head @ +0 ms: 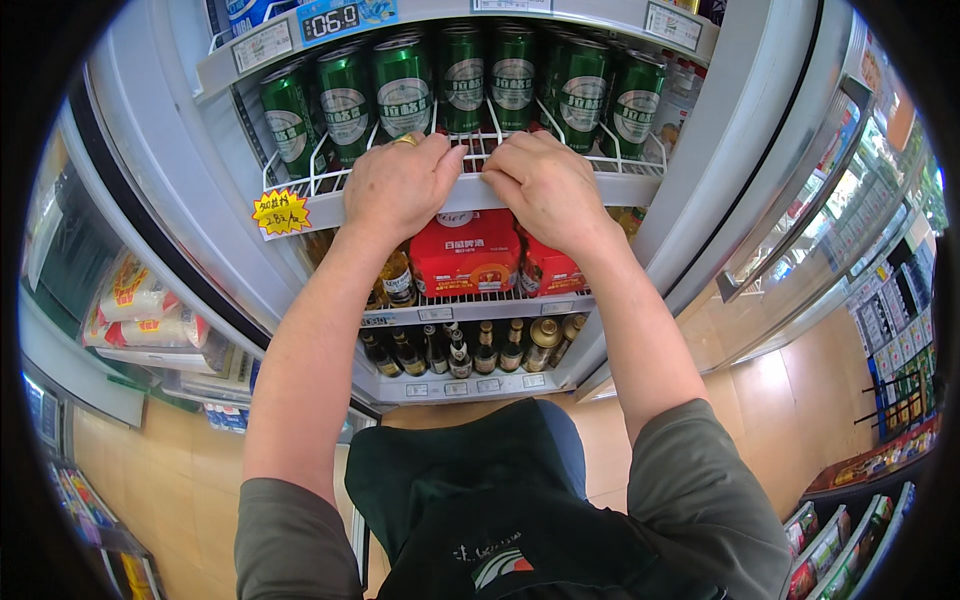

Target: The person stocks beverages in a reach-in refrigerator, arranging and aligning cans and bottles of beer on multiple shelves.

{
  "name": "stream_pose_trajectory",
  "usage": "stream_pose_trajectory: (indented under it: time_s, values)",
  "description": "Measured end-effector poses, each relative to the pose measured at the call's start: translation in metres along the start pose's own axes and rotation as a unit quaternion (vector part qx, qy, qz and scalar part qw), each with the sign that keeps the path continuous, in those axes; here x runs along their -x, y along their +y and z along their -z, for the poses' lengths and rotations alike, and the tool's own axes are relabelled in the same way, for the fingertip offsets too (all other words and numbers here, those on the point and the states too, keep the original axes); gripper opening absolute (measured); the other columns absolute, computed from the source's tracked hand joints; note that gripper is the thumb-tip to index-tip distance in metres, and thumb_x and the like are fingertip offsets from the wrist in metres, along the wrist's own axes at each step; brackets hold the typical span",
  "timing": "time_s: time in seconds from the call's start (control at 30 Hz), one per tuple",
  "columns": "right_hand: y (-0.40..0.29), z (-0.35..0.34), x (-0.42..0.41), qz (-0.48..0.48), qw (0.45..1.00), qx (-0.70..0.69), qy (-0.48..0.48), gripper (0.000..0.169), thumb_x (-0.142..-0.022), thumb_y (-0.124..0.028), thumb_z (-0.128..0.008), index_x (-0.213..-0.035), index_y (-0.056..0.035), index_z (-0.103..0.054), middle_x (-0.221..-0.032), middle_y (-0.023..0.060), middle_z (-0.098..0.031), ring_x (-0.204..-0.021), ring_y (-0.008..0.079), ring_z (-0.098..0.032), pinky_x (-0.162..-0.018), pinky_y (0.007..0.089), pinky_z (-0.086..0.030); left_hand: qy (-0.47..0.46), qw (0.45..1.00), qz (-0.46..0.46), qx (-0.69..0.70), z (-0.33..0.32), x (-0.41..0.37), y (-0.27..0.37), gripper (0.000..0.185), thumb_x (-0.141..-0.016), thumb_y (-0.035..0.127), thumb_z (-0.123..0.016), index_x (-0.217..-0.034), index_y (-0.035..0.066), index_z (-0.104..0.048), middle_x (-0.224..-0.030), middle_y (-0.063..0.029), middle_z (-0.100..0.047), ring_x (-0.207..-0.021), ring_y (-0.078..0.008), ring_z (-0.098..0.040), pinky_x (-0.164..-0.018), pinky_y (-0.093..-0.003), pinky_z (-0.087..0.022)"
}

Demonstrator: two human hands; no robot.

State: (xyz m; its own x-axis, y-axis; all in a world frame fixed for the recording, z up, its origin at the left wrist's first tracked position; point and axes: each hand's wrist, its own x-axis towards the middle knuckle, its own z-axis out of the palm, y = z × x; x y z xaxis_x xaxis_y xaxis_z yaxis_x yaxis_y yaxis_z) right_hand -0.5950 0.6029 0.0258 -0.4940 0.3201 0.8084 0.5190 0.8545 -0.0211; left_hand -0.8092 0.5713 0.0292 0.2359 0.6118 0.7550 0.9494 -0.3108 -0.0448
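Note:
My left hand (399,184) and my right hand (541,184) grip the front edge of a white wire cooler shelf (471,193), side by side near its middle. The fingers curl over the edge, and their tips are mostly hidden. A gold-coloured ring (406,139) is on the left hand. Behind the hands, green beer cans (403,88) stand upright in lanes between white wire dividers (551,118). Bare wire grid shows between the two hands. A yellow starburst price tag (280,213) hangs at the shelf's left end.
Below are red beer cartons (466,259) beside a Corona bottle (398,283). Dark bottles (459,352) and gold cans (541,341) line the bottom shelf. An upper shelf edge (442,16) overhangs the cans. On the right stands a glass door with a long handle (802,202).

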Motion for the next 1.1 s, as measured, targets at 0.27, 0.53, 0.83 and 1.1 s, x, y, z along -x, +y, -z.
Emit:
stream_pose_trajectory:
  time_s: [0.27, 0.53, 0.83, 1.1]
  values:
    - [-0.0012, 0.0003, 0.0004, -0.001, 1.000, -0.001, 0.004, 0.011, -0.090, -0.017, -0.072, -0.087, -0.0069, -0.069, -0.091, 0.0091, -0.068, -0.089, 0.0346, -0.064, -0.079, 0.0455, -0.053, 0.006, 1.000, -0.006, 0.008, -0.0026, 0.0000, -0.0020, 0.032, -0.103, 0.033, -0.057, -0.089, 0.007, -0.067, -0.085, -0.0161, -0.071, -0.078, -0.0395, -0.070, -0.067, -0.0519, -0.055]
    - [-0.0040, 0.0019, 0.0005, -0.011, 1.000, 0.004, -0.014, 0.012, -0.090, -0.018, -0.072, -0.088, -0.0062, -0.070, -0.091, 0.0103, -0.068, -0.092, 0.0348, -0.065, -0.081, 0.0478, -0.053, 0.006, 1.000, 0.010, 0.014, -0.0002, 0.0007, 0.0004, 0.031, -0.103, 0.033, -0.057, -0.089, 0.007, -0.067, -0.084, -0.0159, -0.071, -0.077, -0.0399, -0.070, -0.067, -0.0528, -0.054]
    - [-0.0033, 0.0028, 0.0000, 0.004, 1.000, 0.002, -0.013, 0.008, -0.090, -0.013, -0.072, -0.090, -0.0061, -0.069, -0.092, 0.0087, -0.068, -0.090, 0.0333, -0.063, -0.079, 0.0452, -0.053, 0.025, 1.000, -0.002, 0.016, -0.0001, 0.0013, 0.0005, 0.034, -0.103, 0.036, -0.057, -0.086, 0.007, -0.067, -0.081, -0.0159, -0.071, -0.073, -0.0405, -0.069, -0.066, -0.0527, -0.055]
    - [-0.0032, 0.0009, -0.0004, 0.003, 1.000, 0.005, -0.013, 0.009, -0.090, -0.015, -0.072, -0.090, -0.0064, -0.070, -0.091, 0.0092, -0.069, -0.090, 0.0338, -0.065, -0.080, 0.0455, -0.054, 0.040, 0.999, -0.013, 0.018, -0.0037, 0.0024, -0.0026, 0.035, -0.103, 0.036, -0.057, -0.085, 0.007, -0.067, -0.080, -0.0159, -0.071, -0.071, -0.0400, -0.069, -0.064, -0.0518, -0.055]
